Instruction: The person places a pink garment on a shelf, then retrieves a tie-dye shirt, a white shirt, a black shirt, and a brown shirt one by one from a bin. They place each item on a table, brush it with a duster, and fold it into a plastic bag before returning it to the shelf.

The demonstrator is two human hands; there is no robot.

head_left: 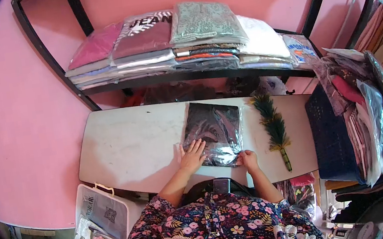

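A folded dark garment in a clear plastic bag (216, 123) lies flat on the white table (122, 143) in front of me. My left hand (193, 156) rests on the bag's lower left part with its fingers stretched out. At the lower right corner my right hand (248, 159) has its fingers pinched together on the plastic edge. Light glints off the creased plastic between the two hands. To the right of the bag lies a green feathery duster (273, 125), its handle toward me.
Behind the table, a black-framed shelf (148, 81) carries stacks of bagged folded clothes (207, 20). A dark blue basket (331, 137) full of bagged garments (370, 115) stands at the right. A white container (123, 210) with packaged items is at the lower left.
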